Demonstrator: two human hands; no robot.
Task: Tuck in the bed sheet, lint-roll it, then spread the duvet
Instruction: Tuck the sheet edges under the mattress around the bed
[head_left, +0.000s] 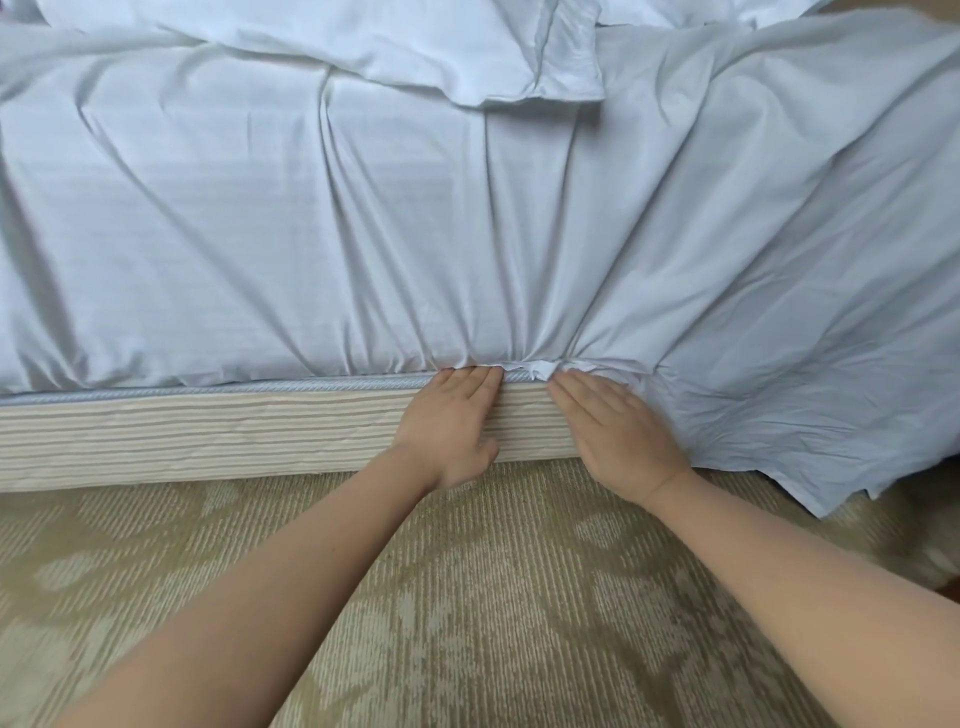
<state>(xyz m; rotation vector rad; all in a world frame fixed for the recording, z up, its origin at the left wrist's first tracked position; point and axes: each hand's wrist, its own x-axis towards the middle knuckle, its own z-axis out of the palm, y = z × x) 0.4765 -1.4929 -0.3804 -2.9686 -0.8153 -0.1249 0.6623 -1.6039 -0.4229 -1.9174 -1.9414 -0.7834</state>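
patterned carpet lies open below the striped bed base; my left hand and right hand, fingers straight, press the bed sheet into the mattress seam.

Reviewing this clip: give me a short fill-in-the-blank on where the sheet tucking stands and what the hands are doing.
1. Both hands, left hand and right hand, push the bed sheet in with ____ fingers.
2. To the right of the right hand, the sheet hangs loose down to the ____.
3. The bed base under the mattress has a ____ cover.
4. A pillow lies on the ____ side of the bed.

Missing words: straight; floor; striped; far
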